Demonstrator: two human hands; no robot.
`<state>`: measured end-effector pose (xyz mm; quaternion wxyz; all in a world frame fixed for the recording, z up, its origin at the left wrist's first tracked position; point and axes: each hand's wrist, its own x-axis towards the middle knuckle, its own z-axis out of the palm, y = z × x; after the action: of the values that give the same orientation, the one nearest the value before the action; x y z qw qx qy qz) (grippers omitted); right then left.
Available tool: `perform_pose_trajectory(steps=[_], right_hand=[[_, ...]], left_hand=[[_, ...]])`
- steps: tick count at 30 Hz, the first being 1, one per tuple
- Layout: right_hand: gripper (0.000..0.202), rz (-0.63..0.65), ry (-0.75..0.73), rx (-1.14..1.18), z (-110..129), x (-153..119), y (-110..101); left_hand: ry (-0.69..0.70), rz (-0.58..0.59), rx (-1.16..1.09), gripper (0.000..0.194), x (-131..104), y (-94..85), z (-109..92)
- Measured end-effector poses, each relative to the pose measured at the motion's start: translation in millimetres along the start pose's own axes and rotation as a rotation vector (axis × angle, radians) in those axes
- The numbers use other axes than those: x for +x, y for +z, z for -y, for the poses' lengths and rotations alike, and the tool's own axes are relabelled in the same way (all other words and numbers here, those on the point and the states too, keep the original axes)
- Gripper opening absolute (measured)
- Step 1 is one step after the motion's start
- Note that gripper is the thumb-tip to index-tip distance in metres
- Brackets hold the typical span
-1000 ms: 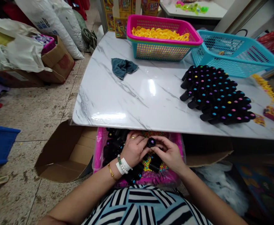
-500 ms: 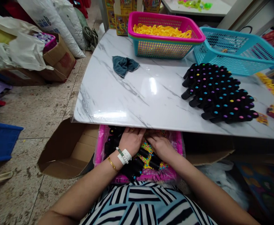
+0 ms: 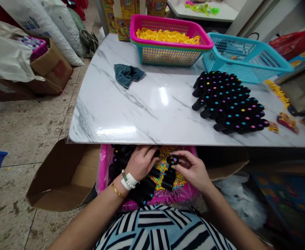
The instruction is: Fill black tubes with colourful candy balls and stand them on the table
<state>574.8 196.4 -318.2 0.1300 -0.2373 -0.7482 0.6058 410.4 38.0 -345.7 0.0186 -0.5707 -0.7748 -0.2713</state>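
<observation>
A pink basket lined with clear plastic sits below the table's front edge, with small coloured beads and several black tubes in it. My right hand pinches a black tube over the beads, its end showing a purple dot and other coloured bits. My left hand is in the basket's left half, fingers curled round a black tube whose end shows by the fingertips. More black tubes lie beneath and beside my left hand.
On the marbled white table are a dark cloth, a group of upright black tubes, a pink basket of yellow pieces and a blue basket. An open cardboard box stands left of my lap.
My right hand has lifted from the beads and now shows a black tube in its fingers. A tube end now shows at my left fingertips. The view has shifted a little right.
</observation>
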Motion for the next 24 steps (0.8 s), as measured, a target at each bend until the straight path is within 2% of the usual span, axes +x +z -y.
perform_pose_trajectory(steps=[2,4,7,9,10,13,17,21,24], right_hand=[[0.033,-0.114,-0.046,0.010,9.1,-5.3,-7.2],[0.036,-0.324,-0.114,-0.050,16.2,-7.7,-20.7],[0.038,-0.709,-0.194,-0.228,19.1,-2.2,-49.6],[0.040,-0.878,-0.204,-0.372,17.0,6.9,-68.6],[0.040,-0.923,-0.194,-0.446,15.5,12.1,-76.1],[0.039,-0.976,-0.170,-0.646,12.2,26.5,-85.6],[0.043,-0.991,-0.207,-0.687,12.6,37.7,-73.1],[0.020,-0.873,-0.297,-0.928,14.5,49.0,-63.1],[0.021,-0.810,-0.281,-1.086,18.9,58.3,-65.1]], left_hand=[[0.029,-0.018,-0.077,0.036,-1.8,-0.3,-0.9],[0.052,-0.027,-0.125,0.036,-3.7,-0.5,-1.2],[0.086,-0.034,-0.155,0.036,-5.5,0.8,-0.1],[0.088,-0.036,-0.164,0.035,-5.6,2.6,0.8],[0.087,-0.039,-0.169,0.034,-5.3,3.5,1.0],[0.096,-0.054,-0.174,0.032,-4.8,5.4,0.7],[0.092,-0.045,-0.200,0.032,-5.7,5.5,-0.5],[0.069,-0.025,-0.229,0.033,-5.8,4.8,-1.3],[0.076,-0.022,-0.228,0.032,-5.1,4.7,-1.6]])
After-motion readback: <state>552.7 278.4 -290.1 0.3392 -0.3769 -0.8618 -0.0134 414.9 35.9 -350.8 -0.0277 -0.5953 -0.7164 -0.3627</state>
